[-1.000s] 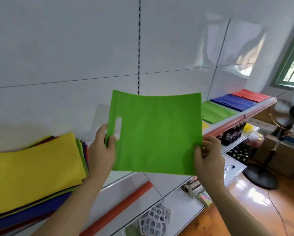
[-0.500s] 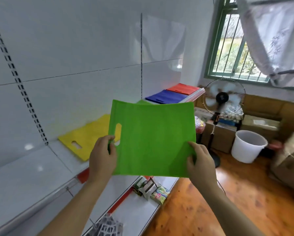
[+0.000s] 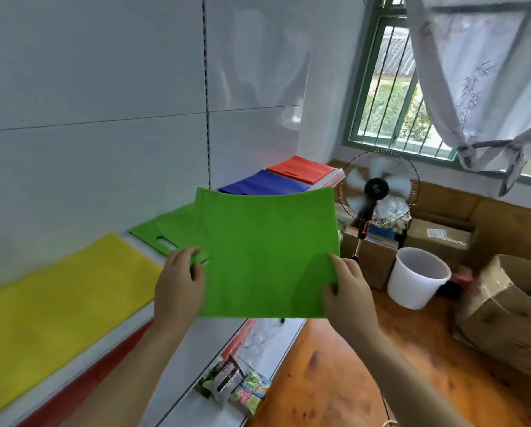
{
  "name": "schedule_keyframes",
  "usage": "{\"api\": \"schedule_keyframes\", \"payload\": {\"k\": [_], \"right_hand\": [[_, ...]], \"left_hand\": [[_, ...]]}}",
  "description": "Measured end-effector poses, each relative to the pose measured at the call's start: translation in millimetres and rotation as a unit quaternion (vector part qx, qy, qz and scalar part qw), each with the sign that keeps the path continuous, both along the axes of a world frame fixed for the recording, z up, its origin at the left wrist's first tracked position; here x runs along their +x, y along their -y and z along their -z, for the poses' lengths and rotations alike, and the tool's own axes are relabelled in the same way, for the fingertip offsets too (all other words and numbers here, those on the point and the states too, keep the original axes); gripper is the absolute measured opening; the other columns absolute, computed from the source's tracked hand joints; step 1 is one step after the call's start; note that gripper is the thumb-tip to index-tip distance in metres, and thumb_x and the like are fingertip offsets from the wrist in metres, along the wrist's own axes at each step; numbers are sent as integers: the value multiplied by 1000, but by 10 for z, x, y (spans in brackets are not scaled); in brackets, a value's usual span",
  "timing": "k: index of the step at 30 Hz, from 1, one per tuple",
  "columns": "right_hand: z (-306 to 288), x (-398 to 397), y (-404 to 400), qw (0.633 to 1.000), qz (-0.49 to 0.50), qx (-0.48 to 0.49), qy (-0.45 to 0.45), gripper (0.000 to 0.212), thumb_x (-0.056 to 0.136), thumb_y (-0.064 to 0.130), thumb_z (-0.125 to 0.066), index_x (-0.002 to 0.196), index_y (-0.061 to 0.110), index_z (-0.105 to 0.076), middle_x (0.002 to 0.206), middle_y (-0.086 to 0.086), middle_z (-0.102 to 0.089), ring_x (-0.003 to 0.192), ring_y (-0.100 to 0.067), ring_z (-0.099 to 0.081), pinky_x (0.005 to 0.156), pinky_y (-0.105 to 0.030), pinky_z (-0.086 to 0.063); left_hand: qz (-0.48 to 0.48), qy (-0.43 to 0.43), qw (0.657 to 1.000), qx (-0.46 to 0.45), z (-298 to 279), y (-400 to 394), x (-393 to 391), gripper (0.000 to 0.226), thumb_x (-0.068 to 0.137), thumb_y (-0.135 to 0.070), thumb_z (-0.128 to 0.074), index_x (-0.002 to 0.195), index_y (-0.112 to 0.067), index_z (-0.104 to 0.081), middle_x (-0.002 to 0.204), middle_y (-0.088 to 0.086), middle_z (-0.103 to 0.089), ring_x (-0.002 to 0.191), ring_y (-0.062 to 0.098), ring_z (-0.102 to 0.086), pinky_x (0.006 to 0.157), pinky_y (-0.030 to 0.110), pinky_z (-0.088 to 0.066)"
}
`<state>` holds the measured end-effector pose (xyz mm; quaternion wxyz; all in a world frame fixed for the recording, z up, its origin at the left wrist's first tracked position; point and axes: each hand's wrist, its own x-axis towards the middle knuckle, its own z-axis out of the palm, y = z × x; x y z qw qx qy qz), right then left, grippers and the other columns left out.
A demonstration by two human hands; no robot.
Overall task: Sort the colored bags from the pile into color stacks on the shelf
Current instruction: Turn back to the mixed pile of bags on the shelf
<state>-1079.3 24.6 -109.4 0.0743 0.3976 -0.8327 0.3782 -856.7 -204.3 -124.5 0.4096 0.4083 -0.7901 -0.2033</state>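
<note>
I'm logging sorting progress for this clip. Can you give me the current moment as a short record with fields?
held item: green bag, spread flat in the air
left hand: grips the bag's left edge
right hand: grips its lower right corner
shelf stacks, near to far: yellow stack, green stack, blue stack, red stack
likely target: green stack
</note>
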Motion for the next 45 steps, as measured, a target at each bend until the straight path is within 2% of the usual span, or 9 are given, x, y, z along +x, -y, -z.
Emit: {"api": "schedule_keyframes", "payload": {"k": [4, 15, 20, 26, 31, 35, 38, 41, 45], "right_hand": [[-65, -455, 561, 1000, -18, -18, -6, 56, 89, -4, -57, 143, 10, -59, 135, -6, -57, 112, -30, -61, 93, -44, -52], [88, -1196, 2272, 986, -168, -12, 1, 57, 92, -4, -52, 148, 8, -56, 138, -4, -56, 119, -28, -58, 99, -39, -50], [162, -1448, 2974, 964, -265, 20, 9, 56, 95, -1, -52, 149, 12, -55, 139, 0, -53, 116, -26, -59, 96, -41, -52], [267, -1575, 3521, 937, -340, 74, -3, 55, 98, 3, -51, 153, 13, -52, 139, 3, -51, 102, -20, -60, 78, -38, -53], [378, -1584, 3793, 923, -361, 130, -22, 53, 98, 8, -53, 151, 5, -53, 139, -7, -55, 109, -28, -62, 91, -41, -55], [414, -1572, 3828, 923, -344, 166, -45, 52, 99, 16, -54, 150, 7, -53, 139, -7, -56, 114, -27, -59, 94, -45, -55], [416, -1627, 3868, 922, -329, 187, -88, 48, 101, 20, -52, 147, 7, -55, 142, -9, -57, 125, -31, -53, 105, -45, -50], [424, -1646, 3897, 913, -320, 221, -119, 41, 103, 28, -51, 137, 6, -62, 141, -11, -59, 128, -33, -52, 110, -44, -45], [467, -1635, 3876, 898, -326, 250, -159, 51, 105, 47, -46, 136, 11, -62, 149, -9, -56, 141, -31, -44, 119, -42, -38]], "left_hand": [[-42, 16, 999, 4, -29, 442, -284, 33, 101, -9, -58, 134, -11, -65, 131, 8, -64, 112, 28, -64, 79, 36, -48], [-184, 68, 980, 29, 118, 1133, -452, 38, 101, -9, -60, 139, -9, -60, 135, 11, -64, 116, 31, -64, 87, 45, -56], [-296, 90, 948, 67, 160, 1280, -577, 38, 97, -6, -64, 135, -5, -62, 133, 14, -61, 111, 34, -65, 86, 46, -54], [-374, 149, 911, 91, 233, 1275, -653, 36, 99, -11, -64, 135, -5, -63, 132, 10, -62, 113, 29, -65, 91, 43, -53], [-402, 215, 883, 110, 278, 1260, -663, 35, 96, -16, -63, 129, -5, -66, 120, 10, -65, 107, 29, -64, 88, 42, -55], [-408, 262, 866, 120, 297, 1230, -672, 32, 97, -22, -60, 123, -6, -67, 116, 11, -66, 103, 31, -62, 88, 43, -53], [-407, 309, 852, 112, 281, 1201, -754, 27, 98, -27, -56, 112, -8, -69, 107, 10, -67, 99, 30, -60, 90, 42, -48], [-408, 338, 841, 109, 255, 1177, -800, 29, 101, -33, -50, 110, -12, -69, 105, 7, -67, 98, 28, -59, 90, 40, -47], [-414, 358, 829, 113, 245, 1189, -829, 34, 103, -37, -45, 113, -13, -67, 107, 5, -67, 102, 26, -57, 89, 37, -47]]}}
